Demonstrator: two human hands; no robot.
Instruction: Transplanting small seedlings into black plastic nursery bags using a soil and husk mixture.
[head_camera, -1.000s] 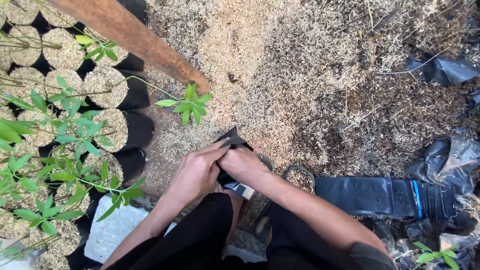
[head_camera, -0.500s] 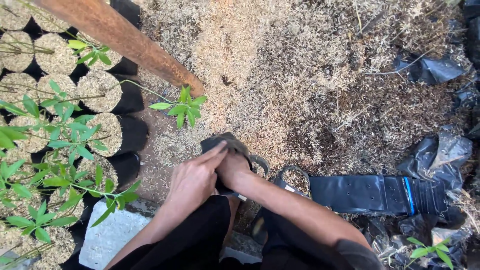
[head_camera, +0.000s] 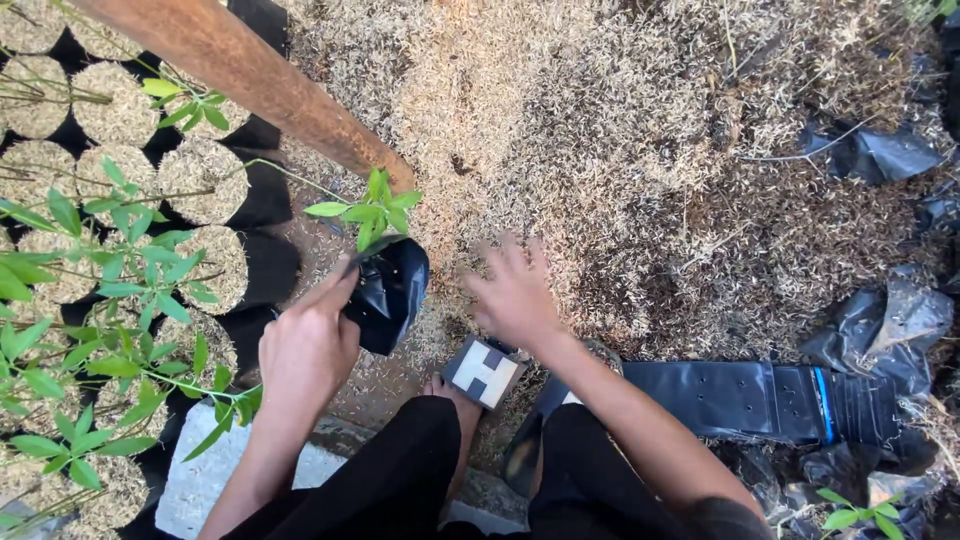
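My left hand (head_camera: 305, 345) grips the rim of a small black plastic nursery bag (head_camera: 390, 290) that stands tilted on the ground in front of my knees. A green seedling (head_camera: 372, 210) rises right at the bag's top edge. My right hand (head_camera: 515, 295) hovers open and blurred just right of the bag, fingers spread over the heap of pale husk mix (head_camera: 620, 130). Nothing is in that hand.
Rows of filled black bags with seedlings (head_camera: 120, 250) line the left. A rusty brown pole (head_camera: 255, 85) runs diagonally above them. A stack of flat black bags (head_camera: 760, 400) lies at the right, with crumpled black plastic (head_camera: 880, 320) beyond. My sandalled foot (head_camera: 485, 375) rests below my hands.
Both hands were together on the black bag; now the right hand has let go and swung right over the husk mix. The left hand holds the bag, now opened up.
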